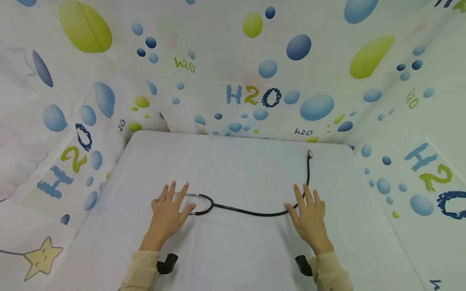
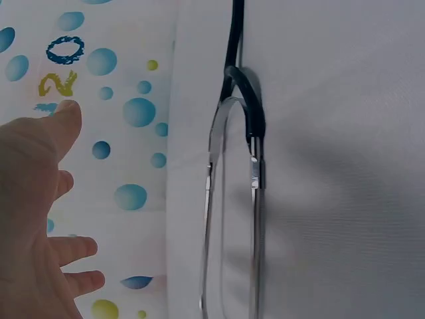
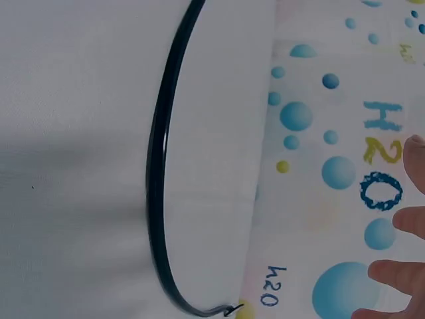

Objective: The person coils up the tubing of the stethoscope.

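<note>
A black stethoscope [image 1: 251, 212] lies across the white table, its two metal ear tubes [image 2: 255, 232] to the left and its small round chest piece [image 1: 310, 154] at the far right. My left hand [image 1: 168, 216], fingers spread, is over the ear-tube end and covers part of it in the head view. In the left wrist view that hand [image 2: 30, 199] is apart from the metal tubes. Over the bend of the black tubing [image 3: 157, 159] is my right hand [image 1: 309, 220], its fingers also spread. Neither hand holds anything.
The white table [image 1: 233, 169] has its back edge against a white curtain [image 1: 218, 72] printed with blue and green drops and H2O lettering. More of this cloth hangs along both sides. A black wrist mount [image 1: 167, 264] sits by the left sleeve, another mount [image 1: 303, 265] by the right.
</note>
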Motion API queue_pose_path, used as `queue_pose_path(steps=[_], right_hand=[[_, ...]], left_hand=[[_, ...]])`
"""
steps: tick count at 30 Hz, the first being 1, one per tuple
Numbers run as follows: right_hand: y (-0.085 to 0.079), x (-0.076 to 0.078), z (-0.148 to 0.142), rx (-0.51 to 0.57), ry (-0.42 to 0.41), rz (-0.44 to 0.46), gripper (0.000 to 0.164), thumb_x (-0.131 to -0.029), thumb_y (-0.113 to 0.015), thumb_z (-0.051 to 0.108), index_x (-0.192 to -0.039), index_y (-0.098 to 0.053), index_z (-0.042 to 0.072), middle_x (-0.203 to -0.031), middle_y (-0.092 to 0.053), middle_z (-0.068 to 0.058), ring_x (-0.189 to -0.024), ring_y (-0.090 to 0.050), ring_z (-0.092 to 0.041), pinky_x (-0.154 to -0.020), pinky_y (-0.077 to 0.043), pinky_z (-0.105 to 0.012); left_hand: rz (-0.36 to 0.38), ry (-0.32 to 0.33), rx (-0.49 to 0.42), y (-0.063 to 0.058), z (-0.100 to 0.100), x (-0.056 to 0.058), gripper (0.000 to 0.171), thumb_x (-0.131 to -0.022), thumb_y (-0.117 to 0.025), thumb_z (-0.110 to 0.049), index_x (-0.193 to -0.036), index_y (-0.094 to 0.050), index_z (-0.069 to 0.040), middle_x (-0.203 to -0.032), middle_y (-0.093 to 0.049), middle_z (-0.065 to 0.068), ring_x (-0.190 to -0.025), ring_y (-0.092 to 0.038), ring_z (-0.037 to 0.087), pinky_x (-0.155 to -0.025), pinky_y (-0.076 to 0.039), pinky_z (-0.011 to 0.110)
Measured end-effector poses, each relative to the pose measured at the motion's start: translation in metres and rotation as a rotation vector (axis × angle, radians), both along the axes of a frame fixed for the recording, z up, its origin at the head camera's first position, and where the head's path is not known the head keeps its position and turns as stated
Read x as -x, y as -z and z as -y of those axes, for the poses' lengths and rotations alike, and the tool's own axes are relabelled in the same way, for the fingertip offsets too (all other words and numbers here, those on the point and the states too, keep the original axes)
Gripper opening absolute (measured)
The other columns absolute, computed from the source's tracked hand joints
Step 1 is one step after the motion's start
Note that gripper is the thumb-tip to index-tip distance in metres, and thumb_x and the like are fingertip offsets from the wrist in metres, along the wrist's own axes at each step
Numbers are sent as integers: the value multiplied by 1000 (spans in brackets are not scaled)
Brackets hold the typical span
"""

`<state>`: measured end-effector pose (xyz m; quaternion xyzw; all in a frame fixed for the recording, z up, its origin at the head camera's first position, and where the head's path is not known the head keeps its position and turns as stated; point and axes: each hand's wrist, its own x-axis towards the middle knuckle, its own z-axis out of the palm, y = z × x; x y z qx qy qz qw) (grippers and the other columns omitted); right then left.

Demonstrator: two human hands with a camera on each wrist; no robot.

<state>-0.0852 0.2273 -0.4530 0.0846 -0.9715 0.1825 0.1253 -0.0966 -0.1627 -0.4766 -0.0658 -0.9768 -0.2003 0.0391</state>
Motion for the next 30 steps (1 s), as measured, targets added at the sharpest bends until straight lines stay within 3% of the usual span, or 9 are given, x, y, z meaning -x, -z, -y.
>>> queue_pose_path(steps=[13, 19, 25, 30], right_hand=[[10, 17, 18, 25, -41, 73, 60, -94, -57, 32, -143, -37, 4, -144, -33, -28, -129, -24, -56, -95, -18, -74], [15, 27, 31, 17, -71, 66, 58, -93, -58, 31, -141, -41, 3, -141, -38, -27, -127, -30, -55, -96, -21, -72], [20, 38, 42, 16, -106, 80, 56, -95, -56, 32, -141, -42, 5, -140, -41, -25, -126, -33, -52, -97, -23, -71], [27, 48, 60, 12, -162, -5, 52, -92, -61, 26, -135, -48, 0, -131, -49, -25, -117, -45, -48, -94, -33, -64]], left_hand=[[27, 91, 87, 20, 6, 29, 74, -83, -67, -44, -143, -39, -11, -143, -28, 33, -129, -26, 53, -93, -28, 69], [115, 136, 169, 15, 8, 39, 76, -79, -72, -43, -141, -42, -11, -140, -33, 32, -129, -28, 52, -91, -30, 69], [196, 170, 176, 13, 10, 46, 78, -75, -76, -41, -139, -44, -10, -140, -35, 30, -130, -28, 50, -93, -25, 72], [234, 194, 186, 11, 9, 48, 78, -72, -80, -35, -138, -46, -10, -137, -39, 30, -127, -33, 49, -92, -27, 70]])
